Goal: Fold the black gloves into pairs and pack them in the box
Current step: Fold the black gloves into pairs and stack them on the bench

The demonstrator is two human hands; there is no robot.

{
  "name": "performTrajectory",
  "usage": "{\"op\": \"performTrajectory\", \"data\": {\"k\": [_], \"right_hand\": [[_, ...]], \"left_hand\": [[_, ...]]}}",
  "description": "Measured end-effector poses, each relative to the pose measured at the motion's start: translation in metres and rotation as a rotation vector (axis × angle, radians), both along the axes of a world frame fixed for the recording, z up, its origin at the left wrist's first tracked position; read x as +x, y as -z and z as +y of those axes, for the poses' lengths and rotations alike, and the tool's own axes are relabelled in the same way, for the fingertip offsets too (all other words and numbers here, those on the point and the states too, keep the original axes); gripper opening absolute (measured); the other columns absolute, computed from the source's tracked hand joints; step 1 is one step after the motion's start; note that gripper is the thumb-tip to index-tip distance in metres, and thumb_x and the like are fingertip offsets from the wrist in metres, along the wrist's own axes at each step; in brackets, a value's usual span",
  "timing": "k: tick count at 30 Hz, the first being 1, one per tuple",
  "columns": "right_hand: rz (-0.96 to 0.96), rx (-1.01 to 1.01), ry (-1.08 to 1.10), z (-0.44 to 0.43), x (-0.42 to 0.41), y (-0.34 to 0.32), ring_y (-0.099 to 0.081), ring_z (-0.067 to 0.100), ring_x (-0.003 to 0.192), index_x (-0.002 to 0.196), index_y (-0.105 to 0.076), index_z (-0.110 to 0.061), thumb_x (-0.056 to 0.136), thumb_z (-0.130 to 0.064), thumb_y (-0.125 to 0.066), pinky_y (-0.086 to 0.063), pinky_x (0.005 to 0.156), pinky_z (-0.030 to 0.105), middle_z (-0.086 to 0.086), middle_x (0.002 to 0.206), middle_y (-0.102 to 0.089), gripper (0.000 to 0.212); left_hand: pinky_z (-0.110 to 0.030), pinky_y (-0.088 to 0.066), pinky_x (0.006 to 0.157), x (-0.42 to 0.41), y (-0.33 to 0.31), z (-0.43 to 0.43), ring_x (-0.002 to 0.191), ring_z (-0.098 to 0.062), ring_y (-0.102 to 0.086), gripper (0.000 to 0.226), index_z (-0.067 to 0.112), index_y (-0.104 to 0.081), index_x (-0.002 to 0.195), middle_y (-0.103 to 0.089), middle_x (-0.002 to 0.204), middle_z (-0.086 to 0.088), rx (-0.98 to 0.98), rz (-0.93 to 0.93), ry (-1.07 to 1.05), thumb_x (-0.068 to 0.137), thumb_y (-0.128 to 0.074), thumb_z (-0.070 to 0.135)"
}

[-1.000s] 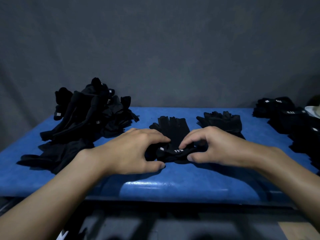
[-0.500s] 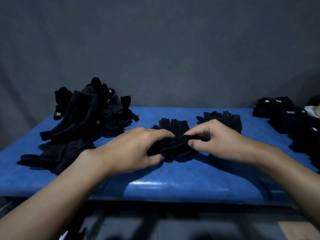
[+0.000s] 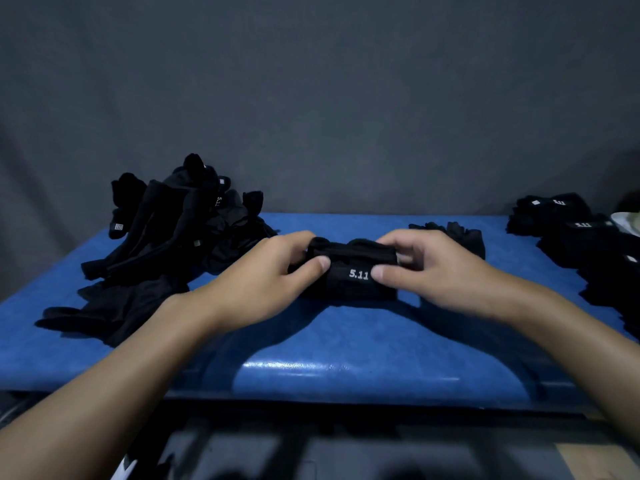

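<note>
A folded pair of black gloves (image 3: 349, 282) with a white "5.11" mark sits at the middle of the blue table (image 3: 346, 341). My left hand (image 3: 263, 275) grips its left end, thumb on the front. My right hand (image 3: 433, 271) grips its right end, thumb beside the mark. A heap of loose black gloves (image 3: 173, 230) lies at the left. Another black glove (image 3: 457, 233) lies flat behind my right hand. Folded glove bundles (image 3: 588, 244) are stacked at the right edge. No box is in view.
A grey fabric backdrop hangs behind the table. A pale object (image 3: 628, 221) peeks in at the far right edge. The table's front edge runs below my forearms, with dark floor beneath.
The flat gloves were rolled away from me into a compact bundle. Both hands moved forward with it, and the "5.11" mark now faces me.
</note>
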State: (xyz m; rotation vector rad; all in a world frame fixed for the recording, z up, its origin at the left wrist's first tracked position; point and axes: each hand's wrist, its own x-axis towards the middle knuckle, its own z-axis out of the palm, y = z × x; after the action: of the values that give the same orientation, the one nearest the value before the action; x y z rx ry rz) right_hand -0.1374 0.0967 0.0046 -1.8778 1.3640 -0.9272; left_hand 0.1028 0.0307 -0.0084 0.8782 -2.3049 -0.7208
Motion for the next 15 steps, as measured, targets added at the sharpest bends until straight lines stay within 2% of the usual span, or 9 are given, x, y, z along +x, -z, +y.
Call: {"op": "performTrajectory", "data": {"k": [2,3,4,6,9,12,14,15], "right_hand": [[-0.038,-0.007,0.055,-0.004,0.002,0.004,-0.063,0.05,0.091,0.098,-0.065,-0.029,0.081,-0.045,-0.067,-0.051,0.084,0.064,0.027,0.096,-0.068,0.023],[-0.036,-0.011,0.07,-0.006,0.004,0.007,-0.064,0.05,0.087,0.096,-0.064,-0.03,0.081,-0.047,-0.065,-0.05,0.084,0.064,0.03,0.095,-0.066,0.023],[-0.023,-0.017,0.085,-0.008,0.006,0.009,-0.065,0.046,0.08,0.095,-0.063,-0.03,0.083,-0.046,-0.063,-0.051,0.083,0.062,0.03,0.092,-0.066,0.02],[0.0,-0.026,0.127,-0.011,0.008,0.011,-0.061,0.031,0.067,0.094,-0.063,-0.029,0.09,-0.039,-0.063,-0.053,0.076,0.054,0.026,0.083,-0.067,0.011],[0.033,-0.047,0.178,-0.017,0.008,0.012,-0.052,0.019,0.057,0.094,-0.062,-0.024,0.094,-0.033,-0.062,-0.045,0.061,0.038,0.015,0.066,-0.061,0.009],[0.057,-0.086,0.239,-0.023,0.01,0.015,-0.047,0.014,0.053,0.098,-0.061,-0.023,0.093,-0.033,-0.063,-0.043,0.06,0.034,0.001,0.056,-0.052,0.011],[0.103,-0.127,0.289,-0.026,0.012,0.016,-0.049,0.01,0.054,0.109,-0.06,-0.022,0.092,-0.033,-0.065,-0.045,0.062,0.031,0.0,0.063,-0.055,0.021],[0.13,-0.136,0.308,-0.026,0.013,0.016,-0.051,0.008,0.056,0.117,-0.058,-0.023,0.091,-0.034,-0.065,-0.047,0.063,0.028,-0.001,0.073,-0.059,0.029]], "left_hand": [[-0.039,-0.045,0.064,-0.001,0.001,-0.001,0.065,-0.013,-0.056,0.016,0.039,-0.057,0.083,-0.06,0.068,0.01,-0.003,0.017,-0.026,0.096,-0.049,0.043],[-0.036,-0.046,0.065,-0.002,0.001,-0.001,0.066,-0.01,-0.058,0.014,0.041,-0.058,0.085,-0.062,0.07,0.013,0.015,0.026,-0.034,0.095,-0.05,0.043],[-0.037,-0.05,0.07,-0.003,0.002,-0.001,0.073,-0.01,-0.063,0.012,0.04,-0.061,0.092,-0.068,0.078,0.013,0.041,0.035,-0.034,0.093,-0.051,0.047],[-0.045,-0.056,0.08,-0.005,0.003,-0.001,0.085,-0.019,-0.07,0.03,0.033,-0.063,0.107,-0.072,0.097,0.009,0.078,0.044,-0.038,0.085,-0.056,0.053],[-0.045,-0.056,0.082,-0.007,0.006,-0.004,0.084,-0.023,-0.069,0.044,0.033,-0.059,0.116,-0.069,0.106,0.013,0.06,0.058,-0.078,0.078,-0.062,0.056],[-0.041,-0.056,0.085,-0.01,0.009,-0.007,0.08,-0.016,-0.068,0.056,0.032,-0.051,0.131,-0.065,0.109,0.013,0.038,0.046,-0.156,0.081,-0.065,0.053],[-0.038,-0.054,0.087,-0.012,0.01,-0.009,0.081,-0.013,-0.067,0.054,0.032,-0.049,0.136,-0.063,0.108,0.015,0.018,0.026,-0.201,0.086,-0.067,0.046],[-0.036,-0.054,0.088,-0.013,0.01,-0.009,0.082,-0.011,-0.067,0.054,0.032,-0.049,0.137,-0.062,0.107,0.016,0.006,0.017,-0.219,0.088,-0.066,0.044]]}}
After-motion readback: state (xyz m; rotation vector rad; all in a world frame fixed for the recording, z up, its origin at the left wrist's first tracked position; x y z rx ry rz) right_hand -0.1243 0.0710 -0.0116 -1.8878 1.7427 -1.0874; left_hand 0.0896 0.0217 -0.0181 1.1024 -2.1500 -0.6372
